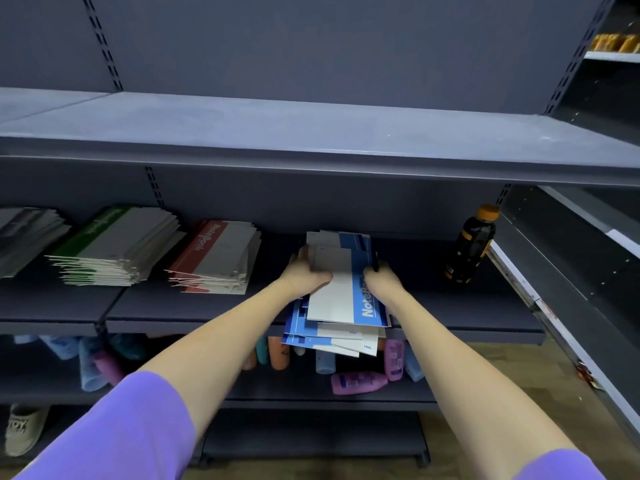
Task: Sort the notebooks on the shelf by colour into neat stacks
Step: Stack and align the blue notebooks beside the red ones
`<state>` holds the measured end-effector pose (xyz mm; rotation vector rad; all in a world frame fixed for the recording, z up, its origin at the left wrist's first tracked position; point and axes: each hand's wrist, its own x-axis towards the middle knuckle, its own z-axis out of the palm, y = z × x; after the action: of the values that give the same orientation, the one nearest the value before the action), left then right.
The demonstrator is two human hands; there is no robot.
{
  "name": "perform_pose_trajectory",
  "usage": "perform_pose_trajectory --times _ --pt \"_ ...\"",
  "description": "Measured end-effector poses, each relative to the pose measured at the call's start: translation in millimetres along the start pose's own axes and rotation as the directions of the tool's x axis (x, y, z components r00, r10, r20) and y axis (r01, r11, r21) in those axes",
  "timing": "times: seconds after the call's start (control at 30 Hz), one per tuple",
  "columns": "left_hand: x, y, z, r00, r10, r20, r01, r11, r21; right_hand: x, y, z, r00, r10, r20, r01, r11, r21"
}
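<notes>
Head view: "NoteBook" on red stack, "NoteB…" on hand-held blue notebooks

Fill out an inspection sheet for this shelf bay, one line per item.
Surface: dark shelf, notebooks lying flat on it.
Job's things: blue notebooks in a loose, fanned pile overhanging the front edge; red stack, green stack and grey stack lined up to the left, edges slightly uneven.
Clutter: dark bottle with orange cap upright at the right end.
Grips: left hand and right hand grip the blue pile from either side.
Cables: nothing seen.
Surroundings: bare upper shelf; toiletry bottles on the shelf below; a shoe at floor level.
</notes>
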<state>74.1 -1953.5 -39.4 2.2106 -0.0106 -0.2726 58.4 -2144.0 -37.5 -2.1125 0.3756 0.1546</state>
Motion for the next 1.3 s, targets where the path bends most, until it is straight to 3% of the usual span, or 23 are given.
perform_pose_trajectory --times 0.1,0.23,0.37,0.5,0.67,0.77,1.0,1.3 --pt "-9 1 -1 0.994 0.108 0.028 -0.112 0.974 0.195 -15 4 0 0.996 -0.068 -0.05 0.064 0.996 -0.068" --pt "-35 -1 -5 0.983 0.163 0.089 -0.182 0.945 0.274 -46 9 3 0.995 -0.08 -0.055 0.073 0.99 -0.123" --pt "-63 -3 -13 0.939 0.232 0.254 -0.311 0.887 0.34 -88 16 1 0.992 -0.111 0.06 0.123 0.957 -0.262" --pt "-77 -18 -8 0.895 0.155 0.417 -0.37 0.781 0.503 -110 28 10 0.983 -0.109 0.15 0.175 0.809 -0.562" --pt "-78 -29 10 0.928 0.207 0.31 -0.361 0.705 0.61 -107 39 31 0.98 -0.198 0.031 0.155 0.653 -0.741" --pt "-73 -28 15 0.933 0.236 0.272 -0.359 0.658 0.662 -98 41 31 0.966 -0.256 0.03 0.185 0.61 -0.77" --pt "-44 -12 16 0.951 0.226 0.21 -0.308 0.715 0.628 -50 34 -2 0.958 -0.255 0.134 0.283 0.755 -0.592" --pt "-13 -6 32 0.973 0.233 -0.009 -0.183 0.786 0.591 -9 33 -1 0.923 -0.382 0.049 0.327 0.709 -0.624"
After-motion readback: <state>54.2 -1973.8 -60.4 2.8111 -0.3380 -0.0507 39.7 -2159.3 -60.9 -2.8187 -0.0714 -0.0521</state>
